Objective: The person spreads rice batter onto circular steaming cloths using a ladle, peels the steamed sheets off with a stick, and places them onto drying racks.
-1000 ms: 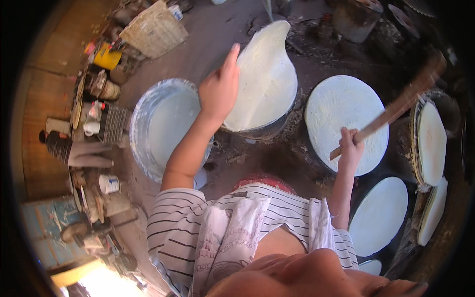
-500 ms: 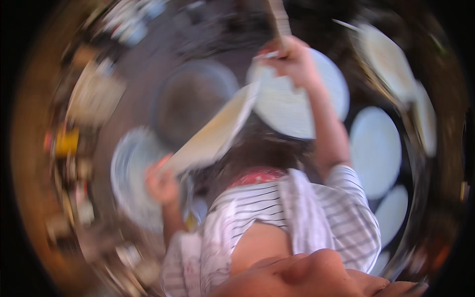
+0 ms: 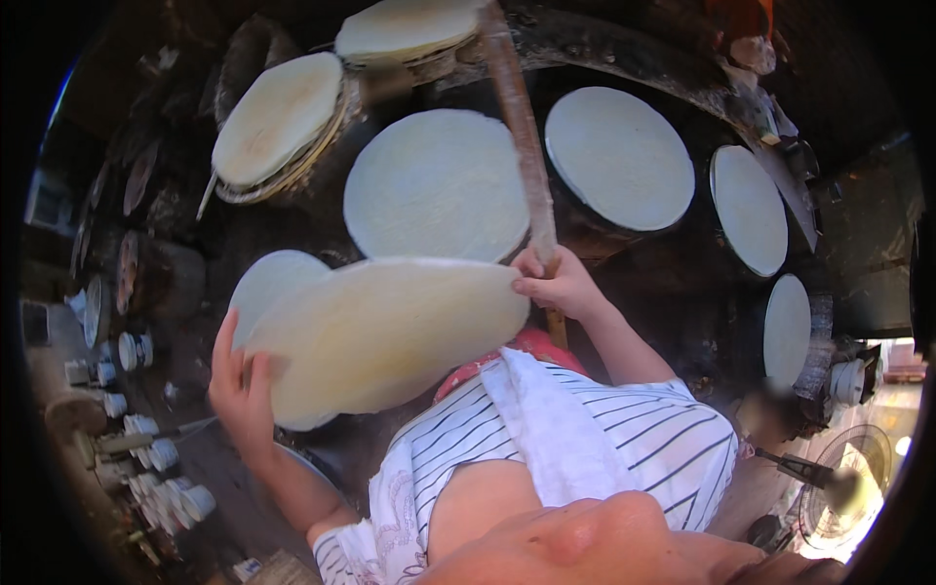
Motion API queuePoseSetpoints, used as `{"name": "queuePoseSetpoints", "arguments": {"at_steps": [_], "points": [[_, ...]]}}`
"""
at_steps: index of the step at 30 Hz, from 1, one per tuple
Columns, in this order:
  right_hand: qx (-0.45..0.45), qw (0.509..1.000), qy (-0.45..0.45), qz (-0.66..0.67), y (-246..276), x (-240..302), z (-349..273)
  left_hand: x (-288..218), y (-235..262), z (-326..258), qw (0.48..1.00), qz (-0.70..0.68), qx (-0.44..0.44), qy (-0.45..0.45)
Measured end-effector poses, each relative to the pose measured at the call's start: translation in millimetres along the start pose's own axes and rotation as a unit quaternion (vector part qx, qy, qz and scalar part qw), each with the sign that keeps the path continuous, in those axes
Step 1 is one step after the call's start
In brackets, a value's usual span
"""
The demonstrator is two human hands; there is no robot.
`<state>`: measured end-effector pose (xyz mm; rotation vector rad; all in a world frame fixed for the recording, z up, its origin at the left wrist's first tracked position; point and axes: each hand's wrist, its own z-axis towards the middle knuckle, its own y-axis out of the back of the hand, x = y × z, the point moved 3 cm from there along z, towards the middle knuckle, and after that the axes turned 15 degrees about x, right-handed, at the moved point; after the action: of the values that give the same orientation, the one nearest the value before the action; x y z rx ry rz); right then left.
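A large, thin, pale round flatbread (image 3: 390, 336) hangs stretched between my two hands in front of my body, sagging along its lower edge. My left hand (image 3: 242, 390) pinches its left side, thumb and fingers around the rim. On the right, my right hand (image 3: 561, 283) grips the opposite edge together with a long wooden stick (image 3: 526, 136) that points up and away. Behind the held flatbread, another pale round sheet (image 3: 276, 283) is partly covered. Farther back, a pale round (image 3: 439, 185) lies flat on what looks like a round griddle.
More pale rounds lie in an arc to the right: one round (image 3: 620, 158), a second (image 3: 749, 210) and a third (image 3: 786, 331). Stacked flatbreads (image 3: 278, 117) stand far left, near another stack (image 3: 409, 27). A fan (image 3: 848, 483) stands lower right; several white containers (image 3: 175, 502) sit lower left.
My view has swung to the right, bringing the arc of rounds into sight. My right hand has come down and nearer my body, and the flatbread now spreads wider between my hands.
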<state>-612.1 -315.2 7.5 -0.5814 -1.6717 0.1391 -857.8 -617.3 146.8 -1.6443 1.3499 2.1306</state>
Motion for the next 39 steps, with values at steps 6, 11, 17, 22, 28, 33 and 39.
{"name": "queuePoseSetpoints", "arguments": {"at_steps": [6,11,17,22,28,33,39], "points": [[-0.136,0.976,-0.014,-0.169,194.3,31.9,31.4,48.7,-198.3,265.5,0.979,-0.104,0.174,-0.009],[-0.187,0.936,0.036,-0.296,255.9,26.6,135.3,117.9,-249.1,380.1,0.959,0.191,0.193,0.078],[-0.198,0.904,0.027,-0.378,271.3,35.4,243.0,184.7,-238.9,407.5,0.969,0.186,0.110,0.119],[-0.212,0.885,0.028,-0.413,296.1,55.0,229.5,159.9,-250.7,402.1,0.960,0.223,0.098,0.137],[-0.189,0.927,0.020,-0.325,291.5,74.8,217.3,174.6,-246.2,413.5,0.951,0.240,0.082,0.179],[-0.204,0.941,0.008,-0.271,288.5,75.1,213.9,183.5,-242.6,427.2,0.948,0.245,0.105,0.173],[-0.198,0.942,0.018,-0.269,284.1,76.7,198.0,196.8,-238.3,421.7,0.969,0.189,0.087,0.135]]}}
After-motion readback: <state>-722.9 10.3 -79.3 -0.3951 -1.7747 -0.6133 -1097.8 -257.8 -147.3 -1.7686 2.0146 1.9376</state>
